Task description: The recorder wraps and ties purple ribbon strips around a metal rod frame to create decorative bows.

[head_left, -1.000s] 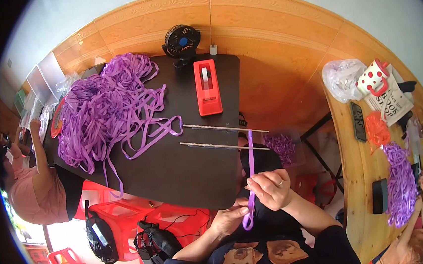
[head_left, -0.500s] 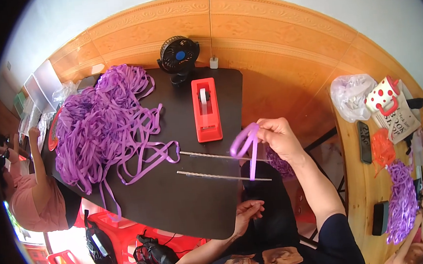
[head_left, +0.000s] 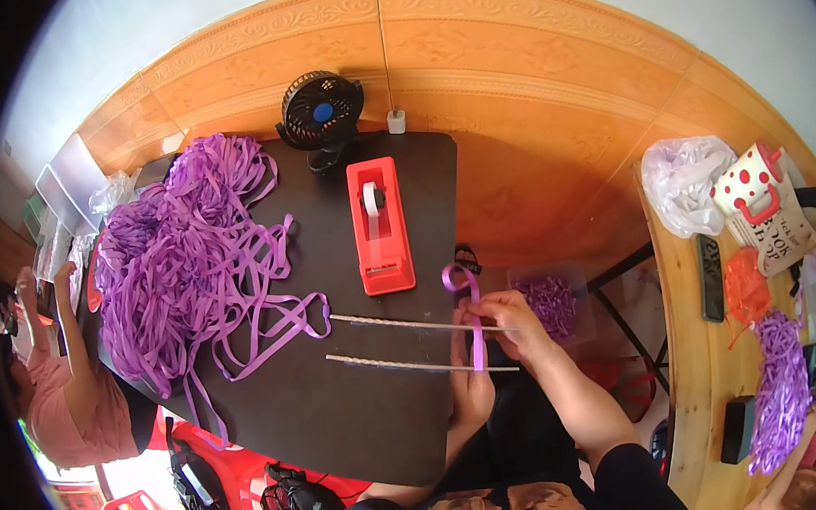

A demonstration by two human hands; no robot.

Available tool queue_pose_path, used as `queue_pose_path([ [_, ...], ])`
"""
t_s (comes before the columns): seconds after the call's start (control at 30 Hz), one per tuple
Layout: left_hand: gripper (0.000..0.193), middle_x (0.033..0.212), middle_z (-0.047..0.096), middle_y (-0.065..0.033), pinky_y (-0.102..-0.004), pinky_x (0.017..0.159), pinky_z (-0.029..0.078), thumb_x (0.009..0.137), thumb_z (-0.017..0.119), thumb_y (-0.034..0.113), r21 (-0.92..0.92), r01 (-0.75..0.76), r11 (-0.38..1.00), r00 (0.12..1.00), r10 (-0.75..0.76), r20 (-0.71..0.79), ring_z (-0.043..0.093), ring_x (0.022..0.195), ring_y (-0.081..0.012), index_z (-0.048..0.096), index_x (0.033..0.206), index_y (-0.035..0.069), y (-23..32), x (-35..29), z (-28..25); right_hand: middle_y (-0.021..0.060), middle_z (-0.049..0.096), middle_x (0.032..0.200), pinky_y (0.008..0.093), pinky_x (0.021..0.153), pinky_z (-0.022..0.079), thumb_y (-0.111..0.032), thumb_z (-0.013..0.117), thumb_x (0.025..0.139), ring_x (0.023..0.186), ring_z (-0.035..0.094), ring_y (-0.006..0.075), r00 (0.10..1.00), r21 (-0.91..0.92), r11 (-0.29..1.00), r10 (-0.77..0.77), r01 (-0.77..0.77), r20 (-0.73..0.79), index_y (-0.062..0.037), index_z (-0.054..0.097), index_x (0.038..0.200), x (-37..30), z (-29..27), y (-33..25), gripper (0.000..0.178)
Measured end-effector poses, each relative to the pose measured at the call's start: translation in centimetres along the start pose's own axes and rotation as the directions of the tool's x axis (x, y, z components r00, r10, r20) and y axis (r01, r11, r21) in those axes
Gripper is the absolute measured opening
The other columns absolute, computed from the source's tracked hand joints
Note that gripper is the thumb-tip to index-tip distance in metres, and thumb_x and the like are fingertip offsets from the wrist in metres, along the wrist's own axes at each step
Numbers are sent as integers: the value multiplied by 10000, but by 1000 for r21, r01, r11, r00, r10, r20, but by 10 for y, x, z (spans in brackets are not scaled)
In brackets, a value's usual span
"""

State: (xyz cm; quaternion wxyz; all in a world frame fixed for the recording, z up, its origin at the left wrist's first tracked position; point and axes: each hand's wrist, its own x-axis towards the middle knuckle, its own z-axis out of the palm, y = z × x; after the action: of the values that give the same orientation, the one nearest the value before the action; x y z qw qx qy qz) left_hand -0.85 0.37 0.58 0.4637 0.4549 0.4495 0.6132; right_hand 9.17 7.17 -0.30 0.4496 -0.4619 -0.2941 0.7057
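Observation:
Two thin metal rods stick out over the table's right edge, the upper rod (head_left: 394, 320) and the lower rod (head_left: 397, 362) nearly parallel. A purple ribbon (head_left: 479, 347) spans both near their free ends, its upper end curling into a loop. My right hand (head_left: 517, 325) pinches the ribbon beside the upper rod. From below, my left hand (head_left: 474, 398) reaches up to the ribbon, fingers closed against it and partly hidden by ribbon and rods. Purple ribbon strands run from the rods' left end to a big tangled ribbon heap (head_left: 174, 264) on the dark table (head_left: 344, 413).
A red tape dispenser (head_left: 383, 247) and black fan (head_left: 322, 113) stand on the table. Below its right edge is a clear bin (head_left: 570, 305) of purple ribbon. On the right, a wooden table (head_left: 691, 377) bears a dotted mug (head_left: 745, 180) and more ribbon. Another person (head_left: 79, 396) sits left.
My right hand has come down and left, bringing the ribbon to the rods. My left hand has risen from my lap to meet it. The view has shifted slightly.

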Motion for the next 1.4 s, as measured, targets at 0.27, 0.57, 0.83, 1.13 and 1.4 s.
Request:
queue_pose_path([
  [0.27,238,1065,593,-99,-307,893,436,964,402,92,-83,12,996,1000,-10,23,563,1000,-184,535,1146,17,-12,-16,-4,84,614,1010,341,707,517,-85,526,891,888,611,202,985,404,901,173,-156,-6,-34,596,1058,-49,5,54,188],
  [0.57,216,837,611,-27,-210,669,441,968,475,197,-145,319,936,946,-324,-9,533,736,-70,599,1018,28,-8,-73,-21,35,622,758,265,525,437,-219,554,887,639,598,151,948,402,858,286,-319,142,-97,634,914,-108,-19,117,148],
  [0.83,196,853,650,-11,-210,677,422,954,508,182,-203,455,867,887,-462,12,584,774,-70,624,1027,43,9,-115,-48,36,637,729,221,535,436,-187,609,873,611,581,120,981,-28,981,190,-191,-47,-27,644,851,-204,0,97,165],
  [1.13,200,847,666,-16,-194,598,421,931,553,199,-117,504,856,862,-493,117,604,768,-74,670,981,45,10,-126,-68,41,608,689,205,508,447,-34,618,858,582,564,79,932,-348,866,-351,358,86,33,612,810,-158,32,57,83],
  [1.4,112,782,648,-40,-199,488,415,859,650,134,-90,597,797,796,-574,192,613,662,-109,660,894,28,21,-121,-87,39,608,678,214,536,435,-16,613,857,604,549,64,967,-56,968,-241,246,85,30,622,800,-156,38,64,74],
])
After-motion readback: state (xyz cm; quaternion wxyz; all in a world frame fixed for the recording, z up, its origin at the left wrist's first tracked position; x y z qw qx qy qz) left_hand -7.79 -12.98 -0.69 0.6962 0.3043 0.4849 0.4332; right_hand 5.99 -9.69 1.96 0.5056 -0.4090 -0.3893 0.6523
